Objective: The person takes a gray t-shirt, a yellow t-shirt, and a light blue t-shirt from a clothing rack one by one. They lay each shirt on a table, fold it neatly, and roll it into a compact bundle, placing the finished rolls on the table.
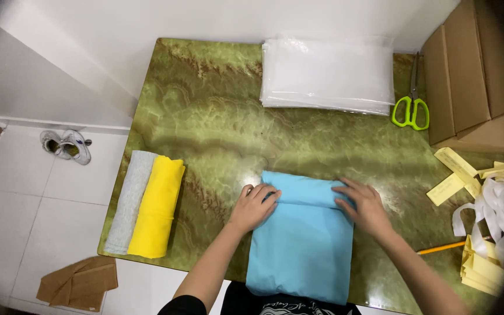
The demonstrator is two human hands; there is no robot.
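Observation:
A light blue cloth (pixel 301 245) lies folded on the green marbled table (pixel 217 122), with its near end hanging at the front edge. My left hand (pixel 254 205) rests flat on the folded top strip at its left corner. My right hand (pixel 363 205) presses the same strip at its right corner. Both hands lie palm down with fingers spread, pinching the folded edge.
A yellow folded cloth (pixel 157 205) and a grey one (pixel 128 201) lie at the table's left edge. A stack of clear plastic bags (pixel 329 74) sits at the back, green-handled scissors (pixel 411 108) beside it. Cardboard boxes (pixel 473 76), yellow strips (pixel 459 169) and white ribbons (pixel 497 213) crowd the right.

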